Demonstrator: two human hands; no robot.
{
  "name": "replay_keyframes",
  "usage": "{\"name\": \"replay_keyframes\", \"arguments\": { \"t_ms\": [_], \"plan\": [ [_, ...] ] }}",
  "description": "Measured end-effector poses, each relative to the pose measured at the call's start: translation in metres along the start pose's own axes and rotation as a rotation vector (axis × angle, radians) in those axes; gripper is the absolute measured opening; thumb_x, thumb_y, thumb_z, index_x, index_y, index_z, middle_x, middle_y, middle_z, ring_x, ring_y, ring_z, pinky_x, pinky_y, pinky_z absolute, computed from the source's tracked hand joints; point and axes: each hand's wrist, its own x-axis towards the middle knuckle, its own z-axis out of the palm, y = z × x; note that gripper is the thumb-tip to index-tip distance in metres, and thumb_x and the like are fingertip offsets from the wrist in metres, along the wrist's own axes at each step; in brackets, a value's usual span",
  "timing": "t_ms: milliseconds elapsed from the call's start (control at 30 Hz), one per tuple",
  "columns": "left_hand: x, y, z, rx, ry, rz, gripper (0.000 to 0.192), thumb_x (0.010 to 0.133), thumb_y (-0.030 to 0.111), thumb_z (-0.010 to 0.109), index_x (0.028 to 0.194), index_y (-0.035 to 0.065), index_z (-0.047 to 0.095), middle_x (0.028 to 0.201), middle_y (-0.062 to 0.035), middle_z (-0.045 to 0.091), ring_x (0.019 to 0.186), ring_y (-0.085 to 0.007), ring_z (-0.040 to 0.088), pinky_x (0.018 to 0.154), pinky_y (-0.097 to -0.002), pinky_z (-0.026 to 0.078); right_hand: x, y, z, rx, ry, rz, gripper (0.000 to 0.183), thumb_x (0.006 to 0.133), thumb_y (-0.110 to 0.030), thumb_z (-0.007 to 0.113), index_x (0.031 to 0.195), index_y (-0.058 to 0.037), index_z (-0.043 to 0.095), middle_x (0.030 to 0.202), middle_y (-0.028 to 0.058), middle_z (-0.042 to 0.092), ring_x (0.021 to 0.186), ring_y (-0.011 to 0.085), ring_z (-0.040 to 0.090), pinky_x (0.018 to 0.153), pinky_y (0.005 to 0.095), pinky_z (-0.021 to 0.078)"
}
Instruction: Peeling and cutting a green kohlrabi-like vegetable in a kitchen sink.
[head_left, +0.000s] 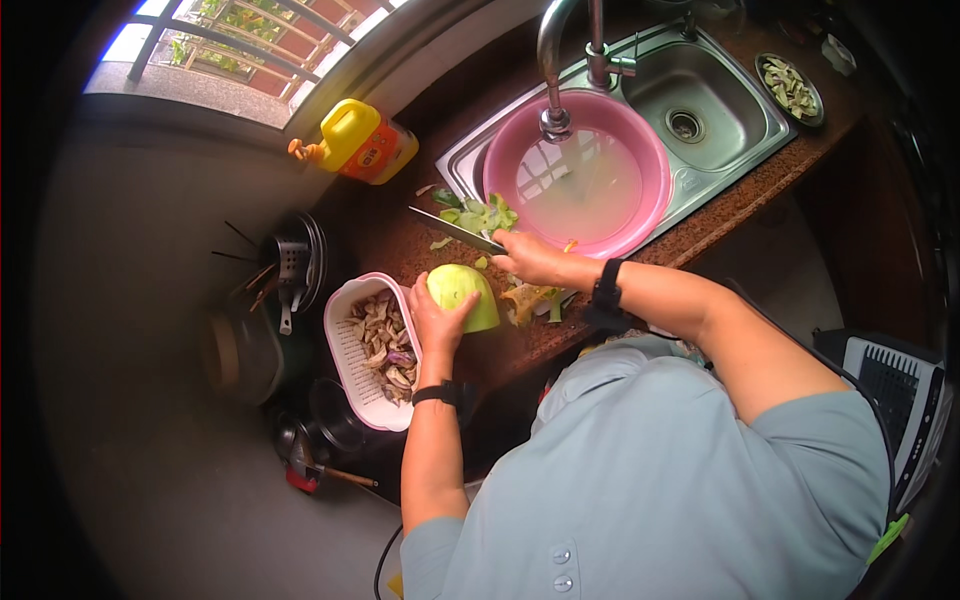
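My left hand (439, 319) grips a pale green peeled piece of gourd or melon (463, 294) above the brown countertop (405, 244). In my right hand (529, 257) is a knife (454, 229), its blade pointing left and away from me, apart from the gourd piece. Green peelings (480, 214) lie in a heap just past the blade. More scraps, with yellowish pulp (527, 300), are beside the gourd under my right forearm. Close to my left hand stands a white and pink basket (343, 360) of cut eggplant pieces (386, 337).
A pink basin (658, 176) of cloudy water sits in the steel sink (757, 135) under the faucet (555, 90). A yellow jug (367, 142) lies near the window. On the right is a plate of cut pieces (789, 86). Pans (337, 412) and utensils (289, 262) crowd the left.
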Motion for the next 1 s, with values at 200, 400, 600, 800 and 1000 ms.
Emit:
{"name": "replay_keyframes", "arguments": {
  "t_ms": [200,400,600,800,1000],
  "plan": [
    [-0.023,-0.007,-0.009,0.005,0.012,0.218,0.096,0.062,0.040,0.089,0.137,-0.0010,0.043,0.131,-0.0215,0.048,0.123,-0.0383,0.046,0.107,-0.0460,0.037,-0.024,-0.007,-0.012,-0.092,-0.181,-0.039,0.027,0.091,-0.023,0.061,0.105,-0.0001,0.056,0.081,0.0264,0.065,0.079,0.0461,0.064,0.070,0.0521,0.0503],
    [-0.044,-0.005,-0.009,0.040,0.053,0.323,0.102,0.061,0.039,0.088,0.139,-0.0007,0.036,0.135,-0.0215,0.044,0.125,-0.0403,0.042,0.110,-0.0478,0.033,-0.032,-0.015,-0.015,-0.035,-0.210,-0.038,0.028,0.093,-0.024,0.059,0.108,-0.0009,0.055,0.081,0.0263,0.065,0.079,0.0455,0.065,0.069,0.0533,0.0494],
    [-0.051,-0.011,-0.008,0.048,0.057,0.327,0.107,0.060,0.041,0.088,0.142,0.0010,0.033,0.140,-0.0238,0.039,0.130,-0.0433,0.039,0.110,-0.0498,0.033,-0.048,-0.046,-0.021,-0.115,-0.201,-0.115,0.029,0.091,-0.023,0.061,0.108,-0.0036,0.048,0.074,0.0237,0.064,0.076,0.0466,0.064,0.067,0.0548,0.0488],
    [-0.049,-0.012,-0.003,0.077,0.066,0.295,0.109,0.060,0.043,0.088,0.144,0.0016,0.031,0.143,-0.0245,0.037,0.131,-0.0454,0.039,0.109,-0.0520,0.036,-0.053,-0.046,-0.011,-0.236,-0.215,-0.133,0.031,0.089,-0.017,0.063,0.114,-0.0065,0.048,0.076,0.0220,0.063,0.076,0.0436,0.063,0.064,0.0528,0.0493],
    [-0.053,-0.008,-0.002,0.075,0.120,0.266,0.107,0.060,0.042,0.088,0.143,0.0032,0.033,0.142,-0.0238,0.038,0.130,-0.0448,0.041,0.108,-0.0516,0.036,-0.063,-0.057,-0.008,-0.161,-0.024,-0.210,0.025,0.089,-0.017,0.060,0.106,-0.0049,0.047,0.075,0.0228,0.064,0.073,0.0450,0.064,0.063,0.0547,0.0492]
  ]
}}
